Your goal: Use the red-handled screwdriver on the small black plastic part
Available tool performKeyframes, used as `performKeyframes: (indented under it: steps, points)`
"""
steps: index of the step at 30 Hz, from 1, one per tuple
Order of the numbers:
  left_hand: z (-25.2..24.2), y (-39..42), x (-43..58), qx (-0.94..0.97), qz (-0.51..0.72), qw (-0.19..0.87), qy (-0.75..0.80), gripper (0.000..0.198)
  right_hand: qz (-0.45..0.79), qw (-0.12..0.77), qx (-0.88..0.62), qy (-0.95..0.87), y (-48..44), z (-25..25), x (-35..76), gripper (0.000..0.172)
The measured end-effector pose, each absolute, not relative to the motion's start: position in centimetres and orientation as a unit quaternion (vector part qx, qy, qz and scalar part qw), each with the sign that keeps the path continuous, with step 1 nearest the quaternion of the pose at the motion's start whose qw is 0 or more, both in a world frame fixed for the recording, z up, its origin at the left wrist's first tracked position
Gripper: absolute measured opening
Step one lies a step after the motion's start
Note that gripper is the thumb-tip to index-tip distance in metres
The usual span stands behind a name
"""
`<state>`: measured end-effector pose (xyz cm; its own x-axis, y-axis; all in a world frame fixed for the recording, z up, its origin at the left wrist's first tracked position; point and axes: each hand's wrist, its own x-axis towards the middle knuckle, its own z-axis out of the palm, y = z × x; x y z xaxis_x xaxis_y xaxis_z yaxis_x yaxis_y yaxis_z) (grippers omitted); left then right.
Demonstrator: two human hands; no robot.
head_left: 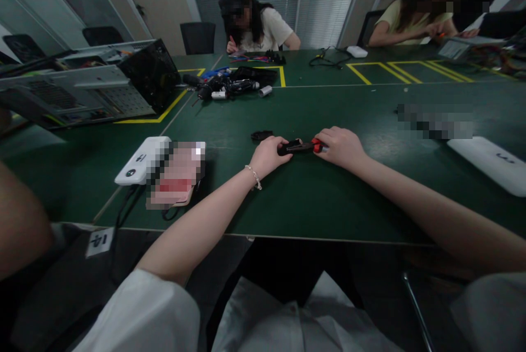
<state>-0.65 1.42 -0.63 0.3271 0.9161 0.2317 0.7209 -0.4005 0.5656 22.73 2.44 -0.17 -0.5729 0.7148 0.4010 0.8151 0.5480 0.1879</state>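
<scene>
White shirt cloth [296, 322] lay nearest the camera, below the near edge of the dark green tabletop [324, 204]. Well in from that edge, the left hand [269, 156] was wrapped around a small black plastic-looking piece [282, 149], while the right hand [340, 144] gripped red-handled pliers with dark metal jaws [304, 147]. The pliers' long axis ran roughly parallel to the near edge, their nose pointing toward the left hand. The black piece sat between the two hands, left of the red handles, and the left hand was nearer to it. Nose and piece overlapped in view; whether the jaws bit on it, I could not tell. Just beyond the left hand, toward the far edge, rested an irregular black object [262, 136].
</scene>
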Motion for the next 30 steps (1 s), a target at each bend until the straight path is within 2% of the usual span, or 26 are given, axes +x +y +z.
performKeyframes:
  steps: [30]
  points:
    - [-0.58,1.31,-0.56,0.793,0.269,0.176,0.517,0.030,-0.187,0.143,-0.428,-0.873,2.77,-0.36,22.91,0.029]
